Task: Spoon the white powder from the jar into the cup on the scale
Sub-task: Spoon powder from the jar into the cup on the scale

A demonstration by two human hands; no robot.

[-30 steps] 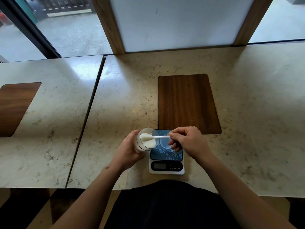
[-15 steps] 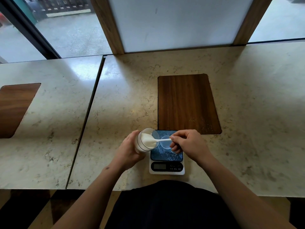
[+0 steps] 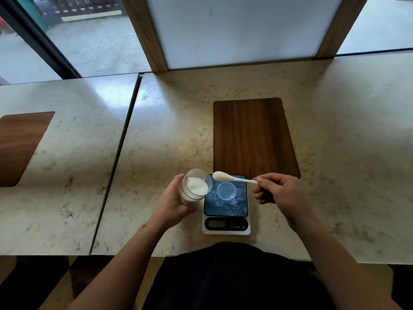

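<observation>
My left hand [image 3: 173, 202] grips a clear jar [image 3: 196, 185], tilted toward the right, with white powder heaped inside. Pinched by its handle in my right hand [image 3: 281, 194] is a white spoon [image 3: 232, 178]. Its bowl carries powder and hovers outside the jar's mouth, just above the far rim of a small clear cup [image 3: 226, 191]. The cup stands on the dark blue platform of a white kitchen scale [image 3: 226, 224] at the near edge of the marble counter.
A dark wooden inlay [image 3: 252, 135] lies in the counter just behind the scale. A seam [image 3: 118, 153] divides this counter from a second slab at left, which has its own wooden inlay [image 3: 20, 144]. Windows and a wood-framed white panel [image 3: 237, 30] close off the back.
The spoon has come out of the jar with powder on it and moved right, over the cup. My right hand has drawn back to the right, uncovering the cup.
</observation>
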